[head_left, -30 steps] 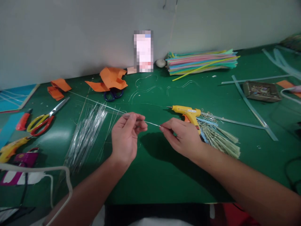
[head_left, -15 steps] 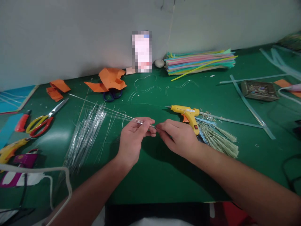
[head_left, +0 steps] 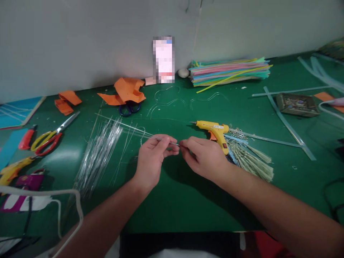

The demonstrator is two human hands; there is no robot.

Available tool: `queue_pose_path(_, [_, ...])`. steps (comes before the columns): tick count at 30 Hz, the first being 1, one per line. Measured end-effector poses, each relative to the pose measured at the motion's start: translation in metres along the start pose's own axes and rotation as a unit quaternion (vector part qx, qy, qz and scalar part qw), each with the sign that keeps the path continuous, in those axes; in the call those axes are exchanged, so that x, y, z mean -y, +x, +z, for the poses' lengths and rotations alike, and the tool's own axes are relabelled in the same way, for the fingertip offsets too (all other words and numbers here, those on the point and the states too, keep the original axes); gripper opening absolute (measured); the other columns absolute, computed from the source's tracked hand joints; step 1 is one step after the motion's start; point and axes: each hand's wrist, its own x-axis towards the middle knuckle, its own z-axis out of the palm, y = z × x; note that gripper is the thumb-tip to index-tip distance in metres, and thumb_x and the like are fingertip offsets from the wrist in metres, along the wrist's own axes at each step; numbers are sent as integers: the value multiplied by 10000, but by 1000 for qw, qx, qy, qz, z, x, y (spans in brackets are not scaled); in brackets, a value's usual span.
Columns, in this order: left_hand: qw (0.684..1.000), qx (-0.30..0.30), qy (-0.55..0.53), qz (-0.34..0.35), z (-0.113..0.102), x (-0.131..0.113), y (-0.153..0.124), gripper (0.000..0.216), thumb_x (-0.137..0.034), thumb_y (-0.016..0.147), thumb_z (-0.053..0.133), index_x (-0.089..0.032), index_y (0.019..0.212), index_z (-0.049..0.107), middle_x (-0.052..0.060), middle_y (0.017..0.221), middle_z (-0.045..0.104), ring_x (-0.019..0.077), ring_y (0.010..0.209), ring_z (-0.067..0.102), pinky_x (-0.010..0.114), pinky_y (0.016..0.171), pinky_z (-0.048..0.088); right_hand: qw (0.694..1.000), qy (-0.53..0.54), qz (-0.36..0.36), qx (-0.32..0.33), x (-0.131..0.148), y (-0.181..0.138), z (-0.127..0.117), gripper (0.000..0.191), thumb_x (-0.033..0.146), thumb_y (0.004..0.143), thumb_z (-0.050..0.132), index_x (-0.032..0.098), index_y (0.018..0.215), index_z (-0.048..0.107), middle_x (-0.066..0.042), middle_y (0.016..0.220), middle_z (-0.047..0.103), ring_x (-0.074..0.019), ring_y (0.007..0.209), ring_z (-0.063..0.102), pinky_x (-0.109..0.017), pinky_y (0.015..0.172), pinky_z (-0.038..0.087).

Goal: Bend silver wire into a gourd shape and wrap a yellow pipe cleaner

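Thin silvery wires (head_left: 134, 129) run from the left into my left hand (head_left: 152, 157), which pinches them between thumb and fingers. Their right ends reach the closed fingertips of my right hand (head_left: 202, 154), a short gap from the left fingers. Exactly how the right fingertips hold the ends is hidden. On the green table to the left lies a loose bundle of silvery wires (head_left: 100, 157), with a few stray ones beside it. A yellow hot glue gun (head_left: 215, 129) lies just behind my right hand, next to pale green tassels (head_left: 252, 161).
Bent wires (head_left: 168, 104) lie behind my hands. Farther back are orange paper pieces (head_left: 129, 91), dark-handled scissors (head_left: 129, 108), a blurred-out phone (head_left: 163, 61) and colourful pipe cleaners (head_left: 231, 73). Scissors (head_left: 51, 139) lie left; glue sticks (head_left: 288, 123) and a small metal box (head_left: 297, 104) right.
The held wires' far left end has shifted right, nearer my left hand. Both hands keep nearly the same place and grip; the whole view has moved slightly.
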Motion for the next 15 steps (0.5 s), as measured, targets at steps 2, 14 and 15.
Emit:
queue_pose_path(2, [1000, 4, 18, 5, 1, 0, 0, 174, -312, 808, 729, -142, 783, 700, 33, 793, 678, 114, 681, 653, 240, 642, 587, 999, -37, -19, 6, 0, -1, 1, 197, 191, 926, 458, 183, 859, 643, -28, 721, 677, -132, 638, 607, -264, 574, 375])
queue_pose_path(14, [999, -15, 27, 21, -4, 0, 2, 197, -356, 843, 662, -160, 862, 675, 14, 727, 650, 115, 584, 618, 251, 554, 549, 991, -111, -65, -25, 0, 0, 6, 225, 132, 918, 458, 170, 921, 679, -33, 675, 668, -145, 601, 590, -294, 572, 403])
queue_pose_path(15, [999, -26, 33, 23, -4, 0, 2, 196, -354, 832, 682, -158, 838, 673, 5, 701, 645, 106, 552, 611, 242, 542, 543, 994, -97, -54, -24, 0, 0, 6, 223, 131, 916, 458, 174, 904, 676, -32, 674, 669, -144, 601, 597, -288, 566, 403])
